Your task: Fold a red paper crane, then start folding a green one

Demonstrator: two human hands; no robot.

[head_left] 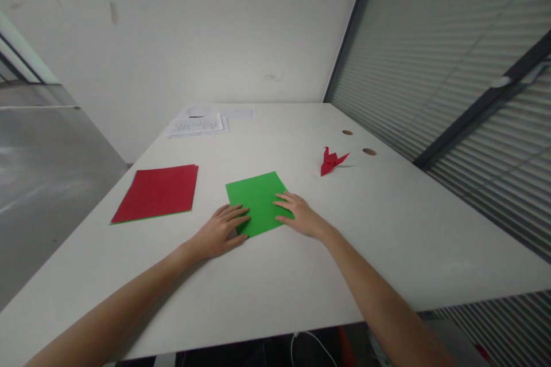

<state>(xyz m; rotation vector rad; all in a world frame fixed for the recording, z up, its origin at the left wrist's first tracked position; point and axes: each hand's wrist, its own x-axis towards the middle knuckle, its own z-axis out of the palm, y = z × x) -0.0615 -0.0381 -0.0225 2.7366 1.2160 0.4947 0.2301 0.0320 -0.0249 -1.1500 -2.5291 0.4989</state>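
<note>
A square sheet of green paper (262,202) lies flat on the white table in front of me, turned slightly. My left hand (221,230) rests at its left and near-left edge, fingers stretched out onto the sheet. On the opposite side, my right hand (299,214) lies with spread fingers over the right edge. Both hands are open and touch the paper without gripping it. Beyond my right hand stands a folded red paper crane (331,160). To the left is a stack of square paper (159,192), red on top with a green edge showing beneath.
Printed white sheets (196,125) with a dark pen-like item (197,117) lie at the far left of the white table (275,281). Two round holes sit near its right edge, beside window blinds (430,69). A white cable (316,339) hangs below the front edge.
</note>
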